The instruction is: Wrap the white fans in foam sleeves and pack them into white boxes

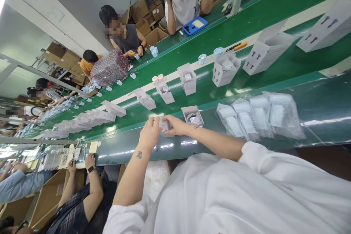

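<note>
Over the green bench (pixel 117 142), the left hand (pixel 150 131) and right hand (pixel 175 125) are holding one small whitish pack (pixel 163 125) between them; fingers are hiding much of it, so its material is remaining unconfirmed. It is looking light and easily dented, probably calling for a gentle hold at opposite sides. One open white carton (pixel 193 116) is standing beyond the right wrist; four bubble-wrapped packets (pixel 256 113), seemingly soft and slippery, are lying farther right.

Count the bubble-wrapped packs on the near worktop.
4, in a row right of the nearest open box: leftmost pack, second pack, third pack, rightmost pack. More may hide beneath.
</note>
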Tool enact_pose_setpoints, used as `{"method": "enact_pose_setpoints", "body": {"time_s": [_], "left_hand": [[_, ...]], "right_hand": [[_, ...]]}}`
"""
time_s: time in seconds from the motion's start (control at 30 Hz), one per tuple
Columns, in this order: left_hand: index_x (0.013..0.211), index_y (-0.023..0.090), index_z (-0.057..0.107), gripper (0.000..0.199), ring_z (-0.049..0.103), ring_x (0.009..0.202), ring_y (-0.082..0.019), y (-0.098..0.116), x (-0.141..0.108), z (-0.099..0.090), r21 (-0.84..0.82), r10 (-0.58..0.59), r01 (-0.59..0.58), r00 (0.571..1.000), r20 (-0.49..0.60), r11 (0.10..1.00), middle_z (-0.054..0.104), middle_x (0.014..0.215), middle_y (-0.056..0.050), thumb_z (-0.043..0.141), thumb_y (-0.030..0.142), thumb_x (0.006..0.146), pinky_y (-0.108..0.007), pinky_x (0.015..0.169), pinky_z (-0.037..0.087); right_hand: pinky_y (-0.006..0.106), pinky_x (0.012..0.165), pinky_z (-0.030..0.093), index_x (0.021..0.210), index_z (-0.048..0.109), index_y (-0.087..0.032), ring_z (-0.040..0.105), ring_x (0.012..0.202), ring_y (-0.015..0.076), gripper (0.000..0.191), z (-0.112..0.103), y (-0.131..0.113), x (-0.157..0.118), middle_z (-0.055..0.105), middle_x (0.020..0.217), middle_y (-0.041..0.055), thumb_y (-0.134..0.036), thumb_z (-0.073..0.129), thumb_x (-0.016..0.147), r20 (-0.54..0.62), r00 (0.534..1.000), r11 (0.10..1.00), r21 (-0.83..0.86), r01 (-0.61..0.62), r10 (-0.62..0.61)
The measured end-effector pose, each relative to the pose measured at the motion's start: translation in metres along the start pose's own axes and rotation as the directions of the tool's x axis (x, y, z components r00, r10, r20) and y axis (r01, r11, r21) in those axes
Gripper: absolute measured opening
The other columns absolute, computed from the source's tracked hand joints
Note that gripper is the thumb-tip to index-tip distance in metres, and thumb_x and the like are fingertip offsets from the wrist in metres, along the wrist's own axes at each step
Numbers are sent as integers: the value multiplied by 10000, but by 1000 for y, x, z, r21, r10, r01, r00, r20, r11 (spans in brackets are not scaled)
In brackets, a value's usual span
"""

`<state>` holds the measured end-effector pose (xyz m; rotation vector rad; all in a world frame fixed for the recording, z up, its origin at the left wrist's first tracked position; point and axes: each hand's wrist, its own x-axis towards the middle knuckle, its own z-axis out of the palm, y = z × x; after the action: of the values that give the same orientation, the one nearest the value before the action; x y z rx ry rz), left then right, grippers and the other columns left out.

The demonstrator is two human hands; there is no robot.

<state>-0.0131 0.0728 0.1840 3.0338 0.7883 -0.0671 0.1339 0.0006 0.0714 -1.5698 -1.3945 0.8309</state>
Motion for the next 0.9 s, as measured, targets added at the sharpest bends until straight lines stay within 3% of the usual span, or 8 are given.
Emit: {"method": "enact_pose_setpoints", "body": {"time_s": [0.07, 0.23, 0.37, 0.53, 0.63, 0.7, 0.77, 0.9], "left_hand": [[1222, 142, 507, 308, 551, 1180, -270, 0, -11, 16, 9, 9, -8, 991, -131, 1000, 558, 1255, -194, 427, 214, 933, -407, 966, 465], [1189, 138, 556, 329, 638, 1035, -267, 7, -23, 48, -77, 134, -129, 989, 61, 989, 674, 1047, -169, 473, 129, 871, -466, 1009, 429], [1280, 159, 509, 395, 599, 1137, -290, 12, -23, 53, -129, 53, -59, 997, -50, 990, 657, 1158, -172, 497, 188, 886, -597, 1100, 243], [1035, 207, 650, 203, 624, 1086, -226, 1, -30, 60, -340, 37, -94, 985, -171, 936, 702, 1073, -110, 499, 252, 906, -445, 1032, 397], [935, 207, 682, 208, 655, 981, -207, -19, -30, 68, -464, -113, -23, 958, -263, 886, 717, 985, -98, 496, 295, 903, -369, 920, 480], [904, 196, 688, 222, 667, 887, -195, -43, -21, 72, -549, -281, 96, 923, -264, 831, 720, 918, -86, 512, 330, 887, -341, 860, 502], [901, 172, 680, 238, 664, 828, -179, -80, -4, 72, -609, -474, 260, 852, -221, 750, 714, 876, -75, 524, 349, 868, -307, 816, 510], [1013, 114, 633, 251, 645, 917, -173, -176, 49, 55, -538, -774, 604, 614, -157, 588, 692, 966, -95, 502, 242, 842, -269, 851, 488]], "right_hand": [[349, 854, 475, 1194, 452, -180, 559, 1074, 245, 591, -1, 1, 0, 531, 1227, 128, -234, 713, 667, -11, 1000, 1000, 14, 3, -3], [388, 901, 467, 1233, 445, -152, 547, 1133, 266, 636, 7, 2, -1, 514, 1272, 170, -141, 685, 645, 8, 999, 998, 34, 43, -43], [392, 870, 486, 1183, 488, -159, 586, 1064, 265, 595, 4, 0, -5, 558, 1209, 148, -122, 685, 623, -18, 1000, 999, 49, 10, -9], [440, 991, 441, 1244, 491, -155, 554, 1176, 301, 627, -9, -3, -18, 535, 1287, 164, -30, 578, 636, -89, 995, 997, -51, -60, 55], [467, 1023, 428, 1353, 405, -140, 516, 1247, 308, 686, -10, -5, -30, 408, 1429, 200, -6, 500, 687, -87, 990, 980, -151, -126, 114], [486, 1011, 445, 1405, 351, -147, 502, 1267, 326, 694, -10, -9, -41, 299, 1506, 205, -47, 501, 735, -78, 985, 963, -209, -167, 154], [493, 982, 477, 1436, 327, -191, 520, 1253, 332, 675, -13, -17, -53, 251, 1542, 175, -130, 513, 790, -89, 984, 958, -230, -169, 153], [423, 918, 542, 1314, 510, -319, 611, 1147, 270, 437, -24, -22, -84, 497, 1408, 79, -273, 485, 880, -119, 993, 986, -162, -41, 22]]}}
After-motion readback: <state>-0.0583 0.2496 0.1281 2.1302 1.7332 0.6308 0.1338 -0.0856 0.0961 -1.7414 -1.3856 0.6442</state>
